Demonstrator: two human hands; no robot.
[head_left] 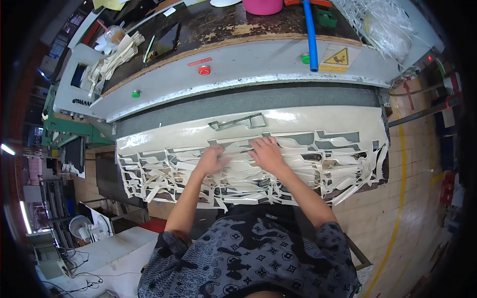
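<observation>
A glossy cream sheet [164, 130], leather-like, lies across the machine bed. Its near half is cut through with many openings and hangs in loose strips [298, 174]. My left hand [212, 160] is over the cut part, its fingers smeared by motion, so whether it grips a strip does not show. To its right, my right hand [268, 155] rests on the strips with its fingers apart. Beyond both hands, a metal cutting die [238, 121] with an open, angular outline lies on the uncut part of the sheet, touched by neither hand.
Behind the sheet stands the machine's grey beam [248, 62] with a red button [204, 70] and green buttons [136, 94]. On its worn top are cut cream pieces [119, 55], a pink container [262, 6] and a blue tube [311, 37]. Clear plastic strands [380, 25] pile up at right.
</observation>
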